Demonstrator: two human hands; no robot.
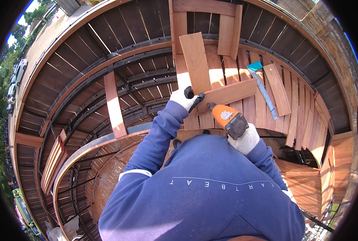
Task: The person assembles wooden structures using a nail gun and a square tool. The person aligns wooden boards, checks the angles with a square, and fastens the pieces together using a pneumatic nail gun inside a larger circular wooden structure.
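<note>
My left hand [186, 99], in a white glove with black fingertips, pinches the left end of a short reddish board [231, 94] lying crosswise. That end meets the lower end of another board [195, 60], which points away from me, so the two form a corner. My right hand [246, 140], gloved in white, is closed on an orange nail gun [227, 118] with a black cap. Its nose points toward the crosswise board, just right of my left hand; contact cannot be made out. The fingers round its handle are mostly hidden under the tool.
Slatted boards [249, 104] form a curved bench seat under the work. On it lie a metal square [265, 94] with a turquoise handle and a loose board [277, 89]. Left, a single plank [114, 105] crosses the dark metal frame [146, 111]. Stacked boards [54, 161] lean farther left.
</note>
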